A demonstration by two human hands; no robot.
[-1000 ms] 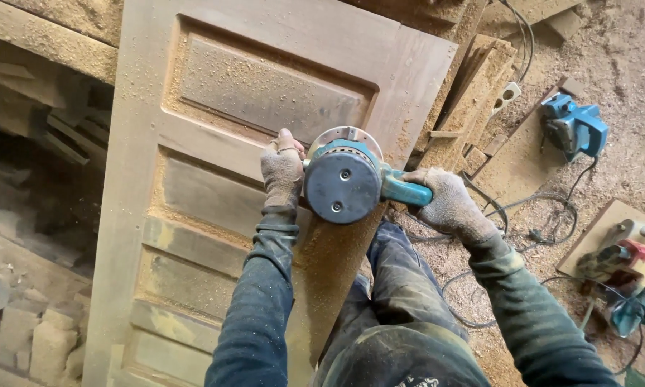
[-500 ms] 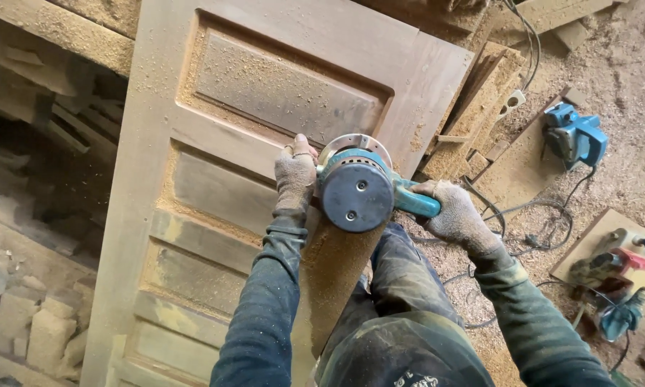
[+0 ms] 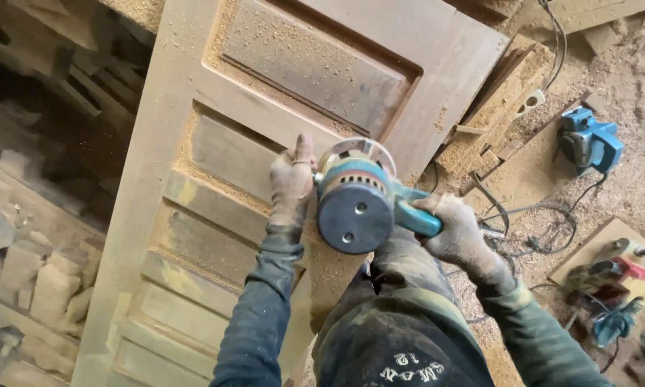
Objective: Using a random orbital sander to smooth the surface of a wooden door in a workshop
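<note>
One blue round-bodied electric router stands on one dusty panelled wooden door; two gloved hands clasp it: left hand against its left side, right hand wrapped around its handle; one blue power planer lies right of the door

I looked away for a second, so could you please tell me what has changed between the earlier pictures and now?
Little changed. The teal power tool has crept a short way up the right edge of the wooden door, toward the large top panel. Nothing was picked up or let go: the left hand still steadies the tool's side and the right hand still grips its handle. The blue planer on the sawdust floor lies where it was.
</note>
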